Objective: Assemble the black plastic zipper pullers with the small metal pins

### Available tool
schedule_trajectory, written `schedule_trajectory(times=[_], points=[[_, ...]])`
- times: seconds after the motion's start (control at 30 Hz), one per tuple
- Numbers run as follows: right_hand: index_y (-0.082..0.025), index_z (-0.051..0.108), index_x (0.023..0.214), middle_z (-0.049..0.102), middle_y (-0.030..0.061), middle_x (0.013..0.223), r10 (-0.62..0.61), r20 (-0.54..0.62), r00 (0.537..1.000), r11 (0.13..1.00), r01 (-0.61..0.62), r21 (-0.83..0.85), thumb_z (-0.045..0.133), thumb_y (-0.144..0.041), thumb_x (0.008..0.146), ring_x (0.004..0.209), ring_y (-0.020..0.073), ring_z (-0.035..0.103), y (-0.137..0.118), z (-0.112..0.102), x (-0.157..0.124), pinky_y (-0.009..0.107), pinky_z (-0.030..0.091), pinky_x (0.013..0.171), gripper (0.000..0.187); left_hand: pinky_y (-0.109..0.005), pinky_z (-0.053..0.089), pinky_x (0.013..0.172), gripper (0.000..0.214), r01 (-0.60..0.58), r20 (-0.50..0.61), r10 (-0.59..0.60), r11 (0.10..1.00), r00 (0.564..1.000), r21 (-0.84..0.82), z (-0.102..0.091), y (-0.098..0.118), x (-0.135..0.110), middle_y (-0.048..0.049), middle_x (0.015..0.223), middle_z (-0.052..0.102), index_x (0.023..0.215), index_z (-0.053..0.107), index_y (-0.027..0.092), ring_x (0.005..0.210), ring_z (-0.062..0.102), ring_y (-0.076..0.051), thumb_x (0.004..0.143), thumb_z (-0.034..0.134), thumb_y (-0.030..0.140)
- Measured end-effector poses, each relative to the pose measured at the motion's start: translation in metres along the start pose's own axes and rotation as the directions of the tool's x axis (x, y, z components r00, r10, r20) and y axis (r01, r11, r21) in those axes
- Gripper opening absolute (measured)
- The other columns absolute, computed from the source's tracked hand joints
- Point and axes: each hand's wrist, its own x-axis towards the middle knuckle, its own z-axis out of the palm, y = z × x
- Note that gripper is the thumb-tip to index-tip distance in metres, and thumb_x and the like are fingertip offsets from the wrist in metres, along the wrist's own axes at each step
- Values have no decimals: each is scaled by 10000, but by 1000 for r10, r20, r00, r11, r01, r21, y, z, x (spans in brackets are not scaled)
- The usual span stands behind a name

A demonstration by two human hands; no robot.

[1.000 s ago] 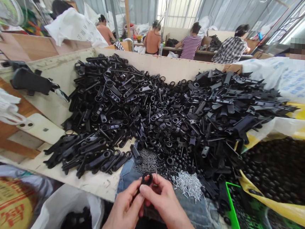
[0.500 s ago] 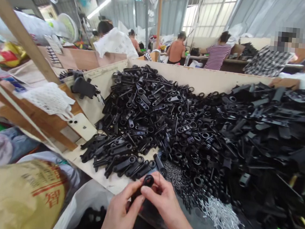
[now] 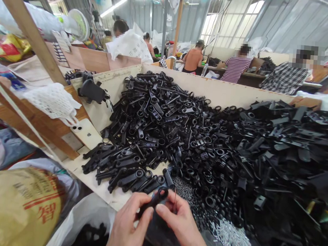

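Close to the bin's front edge, my left hand (image 3: 128, 223) is closed round a black plastic part with a ring-shaped end (image 3: 157, 199). The ring points up and away from me. Beside that ring, my right hand (image 3: 184, 222) is closed in a pinch, its thumb near the part. A thin upright sliver shows at its fingertips, too small to name. Just beyond my hands lies a row of similar black parts (image 3: 130, 177). Small dark screws or pins (image 3: 185, 190) and a heap of silvery pins (image 3: 232, 240) lie to the right.
A large heap of black parts (image 3: 159, 115) fills the wooden bin (image 3: 226, 94). A phone (image 3: 88, 133) rests at its left edge. A yellow sack (image 3: 16, 205) and an open white bag (image 3: 78, 215) stand front left. Several people sit at benches behind.
The held part has tilted, so more of its length shows below the ring. My right fingers have shifted slightly right, away from the ring. The camera view has turned a little.
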Motion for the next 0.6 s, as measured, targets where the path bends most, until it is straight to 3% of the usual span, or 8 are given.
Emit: schedule_trajectory(times=[0.07,0.1,0.17,0.23,0.33,0.47,0.6], points=[[-198,743,1108,631,-2,812,-118,-88,989,956,89,-280,744,-469,833,583,122,438,-10,-16,5,254,370,555,386,-355,537,850,123,-129,-114,150,976,982,178,-8,-7,15,-59,1025,762,1019,697,253,961,709,-247,935,618,296],[-205,744,1108,654,10,835,-169,-140,976,905,98,-413,709,-447,864,599,138,477,-15,-25,7,273,398,585,345,-381,507,912,131,-219,-174,276,932,945,290,-12,-10,23,-68,1047,773,1030,704,242,996,707,-256,938,617,277],[-210,742,1044,678,24,826,-229,-212,950,767,42,-640,655,-424,912,645,175,566,-24,-37,13,303,437,642,266,-420,437,961,143,-363,-171,509,775,844,517,-15,-17,41,-65,1005,800,1031,731,232,998,696,-266,943,618,229],[-216,725,984,699,36,865,-230,-216,949,573,-48,-818,644,-412,938,736,210,653,-30,-41,19,312,451,680,217,-456,369,966,154,-374,-129,614,619,778,690,-14,-22,55,-58,973,810,1020,751,233,1016,667,-287,942,625,189],[-221,714,945,713,47,956,-181,-185,966,343,-114,-932,685,-389,934,799,232,713,-33,-34,25,302,439,655,171,-477,325,951,161,-332,-100,655,502,749,798,-8,-26,64,-91,1067,786,1006,767,236,1079,619,-313,939,631,182],[-213,711,935,718,62,995,-170,-195,966,320,-133,-938,753,-341,888,791,247,729,-30,-22,28,296,410,619,142,-483,341,970,163,-356,-94,673,499,733,790,-1,-26,57,-128,1164,736,1028,774,232,1141,582,-329,925,650,205],[-215,689,941,740,51,991,-178,-212,961,392,-129,-911,725,-246,894,817,235,728,-28,-21,30,287,409,637,66,-484,360,985,175,-477,9,680,504,733,720,8,-24,47,-120,1139,746,1020,771,232,1142,584,-330,917,650,158]])
